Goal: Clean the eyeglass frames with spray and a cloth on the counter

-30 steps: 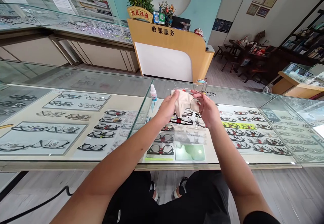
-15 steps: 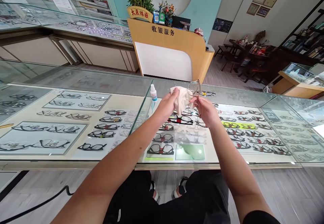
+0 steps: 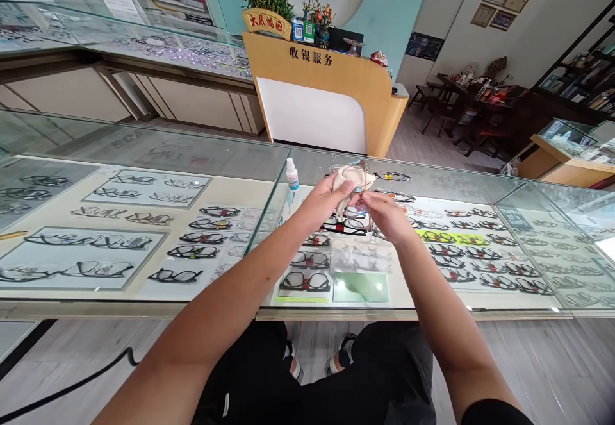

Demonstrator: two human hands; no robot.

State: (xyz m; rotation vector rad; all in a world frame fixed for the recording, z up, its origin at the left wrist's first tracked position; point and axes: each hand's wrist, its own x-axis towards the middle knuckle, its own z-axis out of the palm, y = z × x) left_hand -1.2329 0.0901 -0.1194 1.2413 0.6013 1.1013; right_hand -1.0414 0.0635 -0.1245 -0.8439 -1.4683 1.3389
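Observation:
My left hand (image 3: 327,198) is closed on a cream cloth (image 3: 342,204), its thumb pressing the cloth against a lens. A pair of thin-framed eyeglasses (image 3: 364,170) is held up by my right hand (image 3: 384,213), whose fingers pinch the frame near its lower side. The cloth is folded round one lens, so much of the glasses is hidden. Both hands are close together above the glass counter (image 3: 360,313). A small white dropper bottle (image 3: 291,174) with a blue label stands left of my hands.
Rows of eyeglass frames lie under the counter glass, such as black ones (image 3: 304,282) near a green card (image 3: 361,288). Across the aisle stands a wooden cashier desk (image 3: 321,66). A black cable (image 3: 86,374) runs on the left.
My right hand has moved left toward my left hand, bringing the eyeglasses into the cloth. The cloth now wraps a lens that was beside it before.

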